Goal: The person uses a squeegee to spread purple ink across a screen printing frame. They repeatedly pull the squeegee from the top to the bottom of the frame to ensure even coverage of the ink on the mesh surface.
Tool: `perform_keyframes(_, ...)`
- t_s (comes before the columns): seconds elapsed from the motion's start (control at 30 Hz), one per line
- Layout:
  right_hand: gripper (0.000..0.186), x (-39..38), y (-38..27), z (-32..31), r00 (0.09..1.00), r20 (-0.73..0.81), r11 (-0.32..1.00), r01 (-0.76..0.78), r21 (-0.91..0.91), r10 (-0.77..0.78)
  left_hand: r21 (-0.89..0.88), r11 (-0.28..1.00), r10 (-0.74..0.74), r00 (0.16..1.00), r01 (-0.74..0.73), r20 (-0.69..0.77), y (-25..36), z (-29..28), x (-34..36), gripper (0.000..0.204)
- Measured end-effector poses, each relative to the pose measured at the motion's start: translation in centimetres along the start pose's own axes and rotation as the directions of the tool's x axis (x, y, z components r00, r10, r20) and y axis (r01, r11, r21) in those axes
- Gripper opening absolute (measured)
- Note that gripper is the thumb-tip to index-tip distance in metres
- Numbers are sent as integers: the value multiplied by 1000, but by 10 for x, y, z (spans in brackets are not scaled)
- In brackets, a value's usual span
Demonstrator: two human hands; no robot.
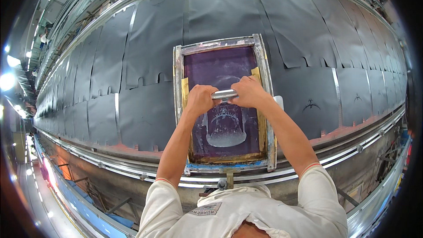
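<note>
Several dark sheets (150, 119) are laid side by side at the left, and the near part of their spread is covered by a rectangular frame (178, 61), set flat with its long axis pointed away from the body. Next, the left end of a metal bar (224, 94) is gripped by the left hand (201, 100); its fingers are curled closed, though their tips are partly hidden. Between the two hands, the bar is held over the purple mesh (220, 59), around the middle of the frame's length. Its long axis is set crosswise, with the right end placed slightly farther from the body. Whether the mesh is touched by anything under the bar cannot be told. On the bar's near side, a pale curved motif (224, 114) is seen on the mesh. The bar's right end is clasped by the right hand (247, 91), whose fingers are likewise bent tightly round it. Neither hand can be called nearer, since one end is taken by each. Farther right, more sheets are spread, one of them marked with a dark spiky motif (311, 104).
</note>
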State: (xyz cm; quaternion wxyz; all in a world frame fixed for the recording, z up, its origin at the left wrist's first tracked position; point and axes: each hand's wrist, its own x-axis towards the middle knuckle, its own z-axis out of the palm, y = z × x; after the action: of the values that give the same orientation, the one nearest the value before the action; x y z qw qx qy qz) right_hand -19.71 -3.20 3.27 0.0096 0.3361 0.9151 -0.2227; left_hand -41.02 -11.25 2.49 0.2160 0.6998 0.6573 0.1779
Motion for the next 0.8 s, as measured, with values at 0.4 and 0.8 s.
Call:
perform_keyframes(0.4,19,-82,-61,62,996,72,998,54,6,-55,83,969,237,971,-235,-14,8,17,-111,17)
perform_keyframes(0.8,18,-62,-56,61,993,96,993,-80,86,71,90,976,208,971,-198,-121,-4,34,-104,9)
